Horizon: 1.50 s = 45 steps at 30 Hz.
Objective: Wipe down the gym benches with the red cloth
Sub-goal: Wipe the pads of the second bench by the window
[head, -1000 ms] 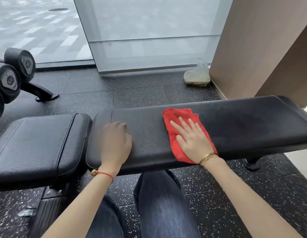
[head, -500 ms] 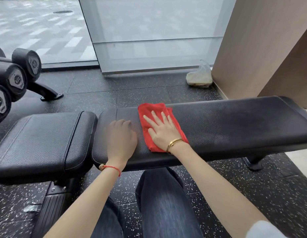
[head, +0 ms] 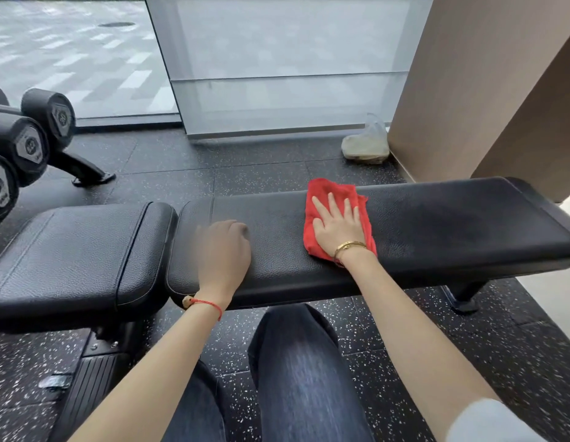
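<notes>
My right hand (head: 339, 226) lay flat with fingers spread, pressing the red cloth (head: 336, 218) onto the black padded desk (head: 452, 224). My left hand (head: 223, 250) rested beside it on the pad, fingers curled under and holding nothing, apart from the cloth.

Left hand (head: 224, 250) fingers blurred; dumbbells (head: 28, 145) cut off.

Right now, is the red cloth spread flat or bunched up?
Mostly flat, loosely folded: the red cloth lies on the bench pad under the right hand, whose straight fingers press it down. Its edges look rumpled.
</notes>
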Motion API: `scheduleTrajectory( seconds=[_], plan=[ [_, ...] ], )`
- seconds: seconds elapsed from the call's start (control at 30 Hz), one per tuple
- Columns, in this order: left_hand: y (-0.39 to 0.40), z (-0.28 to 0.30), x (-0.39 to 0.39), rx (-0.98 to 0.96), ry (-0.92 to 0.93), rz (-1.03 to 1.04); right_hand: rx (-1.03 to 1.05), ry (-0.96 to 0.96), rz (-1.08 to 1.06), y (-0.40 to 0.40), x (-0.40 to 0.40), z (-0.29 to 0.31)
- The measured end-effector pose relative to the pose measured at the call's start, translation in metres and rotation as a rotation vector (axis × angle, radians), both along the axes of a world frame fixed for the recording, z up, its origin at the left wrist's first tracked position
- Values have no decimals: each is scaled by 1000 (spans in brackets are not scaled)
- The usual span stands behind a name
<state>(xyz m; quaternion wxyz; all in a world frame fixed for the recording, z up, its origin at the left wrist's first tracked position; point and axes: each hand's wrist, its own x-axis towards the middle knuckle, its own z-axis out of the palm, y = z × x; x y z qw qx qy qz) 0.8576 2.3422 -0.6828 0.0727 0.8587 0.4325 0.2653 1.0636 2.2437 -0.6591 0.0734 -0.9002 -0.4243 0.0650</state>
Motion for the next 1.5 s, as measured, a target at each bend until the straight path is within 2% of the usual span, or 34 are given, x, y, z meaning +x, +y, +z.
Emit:
scheduleTrajectory(
  seconds=[0.13, 0.27, 0.6, 0.83, 1.0, 1.2, 1.3, 1.5],
  plan=[
    [-14, 5, 17, -91, -72, -13, 35, -6, 123, -22, -14, -3],
    [-40, 15, 54, -110, -72, -145, 91, -39, 140, -63, -15, -9],
    [-72, 4, 121, -101, 111, -267, 79, -9, -118, -117, 79, -12],
    [-79, -5, 129, -39, 129, -222, 10, 0, -273, -94, 141, -2],
    [-81, -5, 130, -17, 151, -211, 3, -7, -202, -67, 137, 2],
    [-80, -7, 127, -8, 151, -216, 45, 6, -104, -87, 106, -4],
    [-78, -9, 125, -9, 152, -226, 63, -10, -180, -112, 107, -9],
    [-80, -8, 124, -18, 156, -228, 56, -55, -460, -163, 153, -12]
  ],
)
